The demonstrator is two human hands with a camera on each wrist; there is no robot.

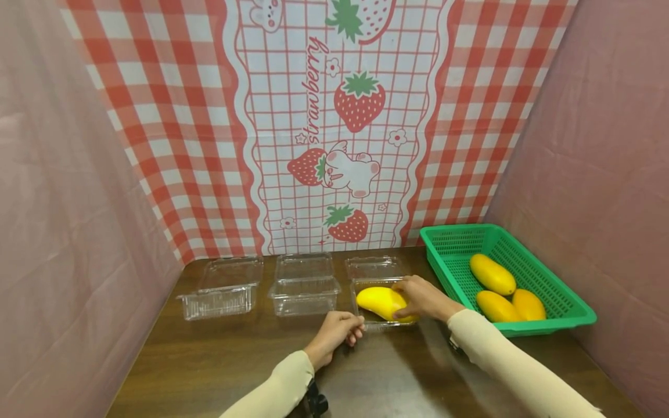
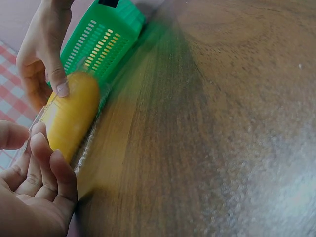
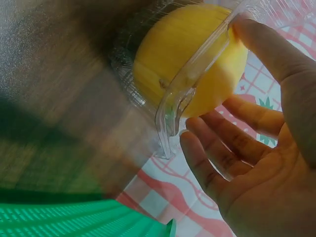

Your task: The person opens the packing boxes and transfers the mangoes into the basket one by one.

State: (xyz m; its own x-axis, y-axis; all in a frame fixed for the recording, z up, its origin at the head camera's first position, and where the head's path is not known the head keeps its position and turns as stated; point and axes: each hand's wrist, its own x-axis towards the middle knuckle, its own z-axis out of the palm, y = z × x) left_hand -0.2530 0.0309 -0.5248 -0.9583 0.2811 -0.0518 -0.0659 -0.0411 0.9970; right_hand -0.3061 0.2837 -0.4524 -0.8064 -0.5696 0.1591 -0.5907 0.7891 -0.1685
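Note:
A yellow mango [image 1: 377, 301] lies in the rightmost clear plastic container [image 1: 384, 324], whose lid [image 1: 373, 267] is folded back. My right hand [image 1: 424, 299] holds the mango's right end from above. The right wrist view shows its thumb on the mango [image 3: 173, 59] near the container rim, with the other fingers on the far side. At the container's front left corner, my left hand [image 1: 334, 334] pinches the rim between thumb and forefinger. Its other fingers are loosely bent in the left wrist view. The mango's underside is hidden.
Two more open clear containers [image 1: 305, 302] [image 1: 218, 303] stand in a row to the left on the brown wooden table [image 1: 235, 360]. At the right, a green basket [image 1: 567, 320] holds three mangoes [image 1: 492, 274]. A checked strawberry cloth [image 1: 334, 116] hangs behind, with pink cloth at both sides.

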